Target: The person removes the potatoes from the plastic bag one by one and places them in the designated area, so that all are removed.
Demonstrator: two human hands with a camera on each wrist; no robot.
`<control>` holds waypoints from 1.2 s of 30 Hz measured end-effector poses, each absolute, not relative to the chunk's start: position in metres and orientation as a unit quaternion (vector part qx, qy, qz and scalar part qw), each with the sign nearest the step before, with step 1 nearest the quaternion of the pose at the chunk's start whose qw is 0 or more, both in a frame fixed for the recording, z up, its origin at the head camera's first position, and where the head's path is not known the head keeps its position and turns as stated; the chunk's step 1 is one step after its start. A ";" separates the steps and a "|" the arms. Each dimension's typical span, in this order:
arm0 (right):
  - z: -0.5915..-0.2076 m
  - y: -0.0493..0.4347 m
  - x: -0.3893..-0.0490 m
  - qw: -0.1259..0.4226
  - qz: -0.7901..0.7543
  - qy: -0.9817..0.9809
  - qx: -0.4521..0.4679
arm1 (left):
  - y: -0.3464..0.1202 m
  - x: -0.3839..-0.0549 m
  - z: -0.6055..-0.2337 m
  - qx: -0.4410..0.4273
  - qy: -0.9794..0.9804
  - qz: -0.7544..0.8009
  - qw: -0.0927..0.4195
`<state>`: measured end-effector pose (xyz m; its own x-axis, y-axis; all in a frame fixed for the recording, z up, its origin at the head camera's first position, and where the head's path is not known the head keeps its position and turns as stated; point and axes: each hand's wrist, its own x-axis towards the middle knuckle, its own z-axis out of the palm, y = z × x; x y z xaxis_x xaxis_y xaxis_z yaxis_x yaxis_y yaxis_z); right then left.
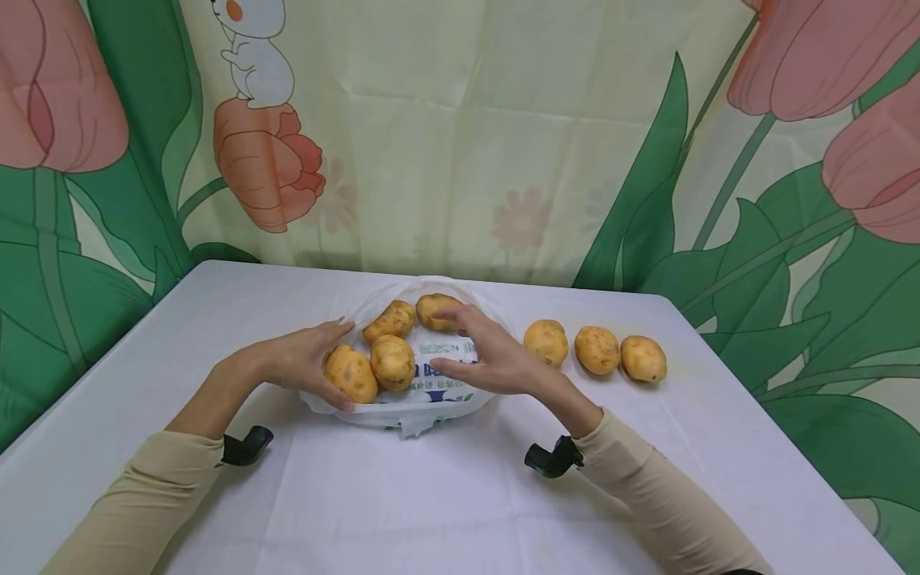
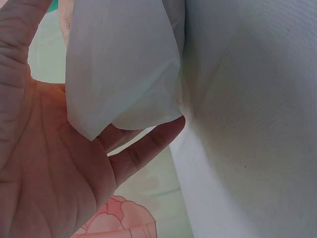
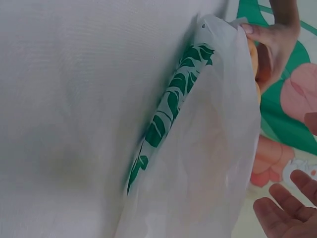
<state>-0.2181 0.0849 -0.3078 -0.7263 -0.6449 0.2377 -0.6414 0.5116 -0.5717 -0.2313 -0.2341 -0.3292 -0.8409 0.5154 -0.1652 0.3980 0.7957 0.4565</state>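
Observation:
A white plastic bag (image 1: pixel 424 411) with printed lettering and green leaf marks lies spread open on the table with several potatoes on it. My left hand (image 1: pixel 305 363) is at the bag's left side, thumb and spread fingers on either side of the leftmost potato (image 1: pixel 350 375). In the left wrist view, a fold of the bag (image 2: pixel 124 69) hangs between its thumb and fingers, in front of the palm. Over the bag's right part is my right hand (image 1: pixel 496 355), fingers apart and nothing in them. Its fingertips overlap the back potato (image 1: pixel 434 310) in the head view.
Three potatoes, the nearest to the bag being one potato (image 1: pixel 546 342), sit in a row on the white-covered table (image 1: pixel 402 511) to the right. A curtain (image 1: pixel 446 160) with flower prints hangs behind the table. Each wrist carries a black mount (image 1: pixel 552 458).

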 end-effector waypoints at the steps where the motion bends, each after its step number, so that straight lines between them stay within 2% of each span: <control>1: -0.309 0.083 -0.219 0.005 -0.330 0.867 -0.373 | -0.234 -0.231 -0.330 0.244 0.937 0.205 0.142; 15: -0.318 0.063 -0.228 0.040 -0.341 0.866 -0.362 | -0.235 -0.233 -0.329 0.242 0.938 0.202 0.142; 29: -0.327 0.045 -0.236 0.131 -0.372 0.873 -0.287 | -0.236 -0.233 -0.331 0.247 0.936 0.209 0.138; 36: -0.334 0.040 -0.239 0.140 -0.365 0.877 -0.278 | -0.236 -0.234 -0.330 0.253 0.935 0.208 0.136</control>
